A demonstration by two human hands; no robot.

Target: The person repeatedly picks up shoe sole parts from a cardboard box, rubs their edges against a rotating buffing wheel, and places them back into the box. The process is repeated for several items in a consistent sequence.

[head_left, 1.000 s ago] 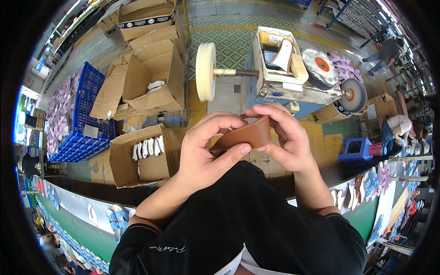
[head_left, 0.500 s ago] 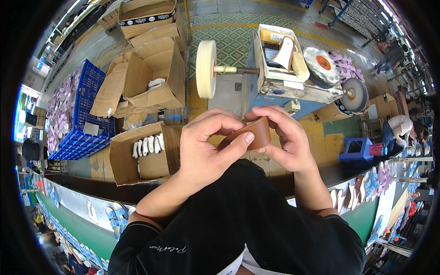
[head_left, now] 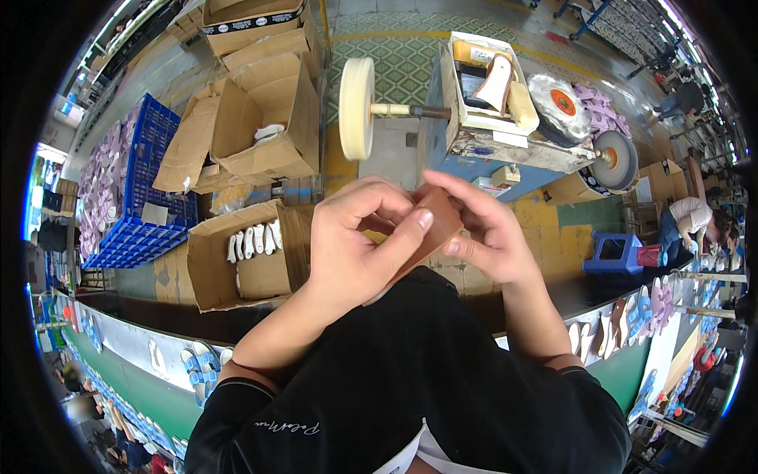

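Note:
In front of my chest I hold a brown sandal point(head_left: 436, 217) with both hands. My left hand point(head_left: 351, 237) grips it from the left, thumb pressed on the smooth brown upper. On the other side my right hand point(head_left: 497, 245) is curled round the edge of the upper, fingers over the top and thumb below. Part of the sole shows under my left wrist, close to my black shirt; the rest is hidden by my hands.
Ahead stands a machine with a cream wheel point(head_left: 358, 109) on a shaft, a grey wheel point(head_left: 614, 160) and a tray point(head_left: 496, 125) on top. Cardboard boxes point(head_left: 288, 150) and a blue crate point(head_left: 154, 174) are at the left. A blue stool point(head_left: 614, 254) and conveyors with sandals lie at the right.
The sandal has tilted between my hands, its sole swinging down toward my shirt. My right fingers have shifted up along the upper, and the whole view has moved slightly.

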